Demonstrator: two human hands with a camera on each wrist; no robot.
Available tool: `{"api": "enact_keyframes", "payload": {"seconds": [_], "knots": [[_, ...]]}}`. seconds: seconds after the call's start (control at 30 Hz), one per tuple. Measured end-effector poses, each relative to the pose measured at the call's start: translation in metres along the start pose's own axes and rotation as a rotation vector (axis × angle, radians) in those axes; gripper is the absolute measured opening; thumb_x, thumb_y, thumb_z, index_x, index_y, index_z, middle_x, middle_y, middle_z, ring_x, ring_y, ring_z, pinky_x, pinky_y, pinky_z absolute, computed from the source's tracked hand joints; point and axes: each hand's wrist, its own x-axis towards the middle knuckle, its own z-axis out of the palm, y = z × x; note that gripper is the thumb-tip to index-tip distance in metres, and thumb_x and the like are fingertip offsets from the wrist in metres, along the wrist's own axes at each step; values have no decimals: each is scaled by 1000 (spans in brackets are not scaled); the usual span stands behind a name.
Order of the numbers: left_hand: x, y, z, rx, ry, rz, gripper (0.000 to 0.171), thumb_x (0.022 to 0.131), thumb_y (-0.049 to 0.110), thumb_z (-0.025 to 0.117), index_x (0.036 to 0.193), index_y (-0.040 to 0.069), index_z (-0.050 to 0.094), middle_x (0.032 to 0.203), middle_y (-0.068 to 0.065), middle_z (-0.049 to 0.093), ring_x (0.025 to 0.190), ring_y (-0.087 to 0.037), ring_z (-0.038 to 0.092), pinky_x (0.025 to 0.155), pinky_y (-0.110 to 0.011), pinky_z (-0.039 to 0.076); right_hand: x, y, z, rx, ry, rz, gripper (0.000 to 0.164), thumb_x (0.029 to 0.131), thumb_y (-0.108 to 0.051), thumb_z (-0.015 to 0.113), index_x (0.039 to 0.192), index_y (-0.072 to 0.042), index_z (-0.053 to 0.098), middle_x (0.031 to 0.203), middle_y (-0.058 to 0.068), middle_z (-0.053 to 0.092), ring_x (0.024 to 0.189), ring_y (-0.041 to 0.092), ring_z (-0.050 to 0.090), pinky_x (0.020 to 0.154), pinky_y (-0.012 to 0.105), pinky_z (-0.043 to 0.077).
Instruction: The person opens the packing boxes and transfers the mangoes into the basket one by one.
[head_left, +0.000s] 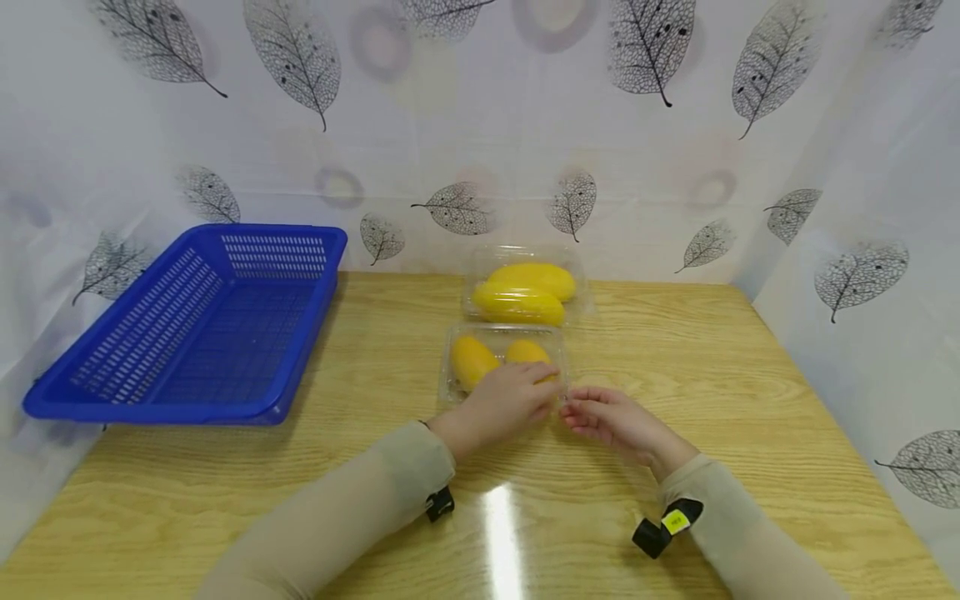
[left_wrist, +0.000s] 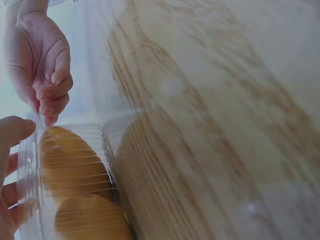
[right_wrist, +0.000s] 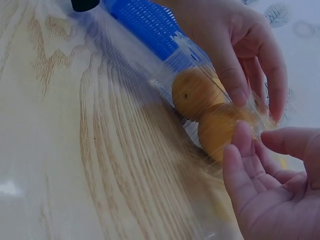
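Observation:
A clear plastic clamshell box (head_left: 447, 375) with two orange-yellow mangoes (left_wrist: 75, 160) sits mid-table. My left hand (head_left: 506, 398) reaches over its right part; in the right wrist view the left thumb (right_wrist: 234, 87) is on the near side of the rim and the fingers are beyond it. At the box's near right corner, my right hand (head_left: 611, 421) pinches the rim between thumb and curled fingers. The right wrist view shows the right fingertips (right_wrist: 243, 132) right at the plastic edge. Part of one mango is hidden behind the left hand.
A second clear box (head_left: 581, 292) with two long yellow mangoes (head_left: 521, 302) stands behind, close to the leaf-printed curtain (head_left: 660, 167). To the left is a blue mesh basket (head_left: 247, 333) with nothing in it. The wooden table (head_left: 720, 358) reflects light in front.

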Motion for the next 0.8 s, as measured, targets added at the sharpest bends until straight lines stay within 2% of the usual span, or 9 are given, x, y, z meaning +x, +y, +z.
{"api": "enact_keyframes", "payload": {"seconds": [0.17,0.3,0.57,0.67,0.8], "knots": [[2,0,3,-47,34,-10,31,90,26,62,115,8,63,122,-4,59,111,-16,56,93,-27,45,0,5,-3,159,-29,10,17,99,-6,42,109,-3,54,103,6,62,93,13,60,86,26,49],[3,0,4,-40,59,-14,32,90,29,63,113,7,64,118,-4,61,107,-16,59,90,-26,47,0,9,-1,217,-37,-7,19,98,-4,42,104,-8,60,102,3,64,93,12,60,86,26,49],[1,0,5,-46,105,-27,33,88,29,65,112,6,66,109,-2,64,95,-12,62,80,-23,51,1,11,13,199,40,-83,21,97,-4,44,97,-11,64,97,0,66,87,9,61,80,23,51],[1,-2,3,-32,151,-11,30,88,27,64,110,7,66,105,-1,64,86,-10,62,72,-20,52,0,8,21,167,96,-132,21,98,-6,43,96,-12,63,94,-2,64,83,8,59,78,22,51],[3,-3,-2,-12,245,7,28,87,25,65,109,8,66,101,-1,65,71,-7,61,59,-17,51,-1,0,32,159,183,-206,18,97,-8,44,93,-13,60,89,-2,60,77,6,56,73,20,49]]}}
